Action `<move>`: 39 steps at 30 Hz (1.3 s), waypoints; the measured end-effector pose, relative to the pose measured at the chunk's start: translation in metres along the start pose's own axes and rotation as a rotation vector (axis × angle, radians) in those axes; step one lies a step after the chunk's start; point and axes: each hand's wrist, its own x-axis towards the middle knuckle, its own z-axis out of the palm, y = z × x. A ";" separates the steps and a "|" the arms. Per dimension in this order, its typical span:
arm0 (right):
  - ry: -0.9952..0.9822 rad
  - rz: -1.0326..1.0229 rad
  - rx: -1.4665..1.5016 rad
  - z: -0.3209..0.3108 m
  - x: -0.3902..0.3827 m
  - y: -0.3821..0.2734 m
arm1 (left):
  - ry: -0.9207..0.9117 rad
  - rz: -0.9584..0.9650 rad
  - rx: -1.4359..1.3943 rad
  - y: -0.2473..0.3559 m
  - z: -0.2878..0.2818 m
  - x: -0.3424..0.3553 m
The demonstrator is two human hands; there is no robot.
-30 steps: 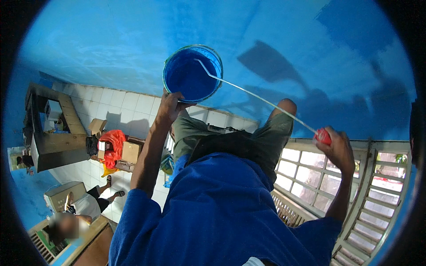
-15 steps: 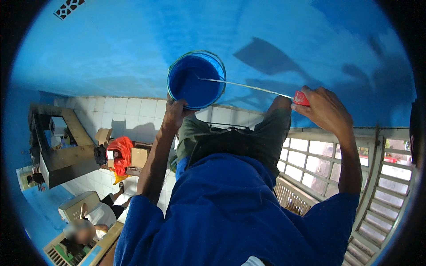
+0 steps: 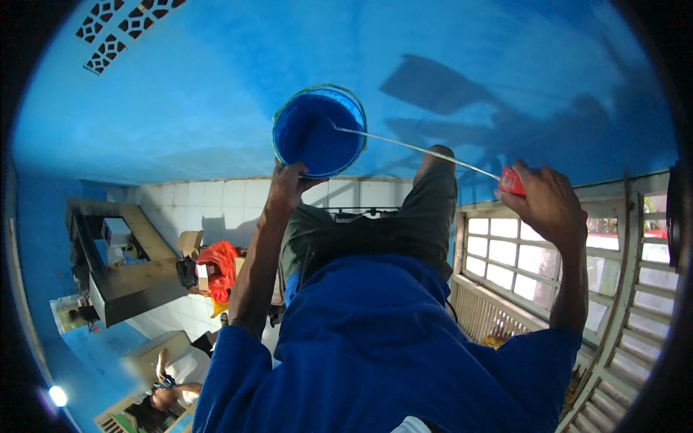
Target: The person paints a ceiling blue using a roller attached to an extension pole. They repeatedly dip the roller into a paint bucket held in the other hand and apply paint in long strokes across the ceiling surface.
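Note:
My left hand point(image 3: 289, 186) grips the near rim of a round bucket point(image 3: 318, 132) filled with blue paint, held up in front of a blue painted wall point(image 3: 216, 94). My right hand point(image 3: 548, 206) is closed on the red handle point(image 3: 511, 181) of a long thin metal rod point(image 3: 419, 148). The rod's far end reaches into the bucket. Both arms wear blue sleeves, and my raised knees in grey-green trousers point(image 3: 375, 231) sit between them.
A window with white bars point(image 3: 520, 267) is at the right, with a slatted grille point(image 3: 621, 346) beside it. Far below lie a white tiled floor point(image 3: 209, 202), a wooden counter point(image 3: 123, 274), a red bag point(image 3: 220, 267) and another person point(image 3: 170, 379).
My right hand has swung the rod's tip into the bucket, rising toward the wall then dropping a little. The bucket stayed in my left hand.

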 end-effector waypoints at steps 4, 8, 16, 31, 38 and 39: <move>0.105 0.050 0.120 0.028 -0.029 0.027 | -0.093 0.093 0.232 0.010 0.012 -0.001; 0.149 0.120 0.191 0.038 -0.047 0.041 | -0.075 -0.018 0.054 0.022 0.029 -0.002; 0.367 0.132 0.274 0.047 -0.055 0.038 | -0.128 0.120 0.293 0.068 0.030 -0.003; 0.514 0.113 0.350 0.097 -0.041 0.018 | -0.007 0.095 0.110 0.101 -0.022 0.010; 0.369 0.110 0.584 0.151 -0.040 0.012 | -0.105 0.284 0.429 0.089 -0.040 0.006; 0.320 0.145 0.681 0.153 -0.043 0.005 | -0.121 0.312 0.503 0.085 -0.049 0.011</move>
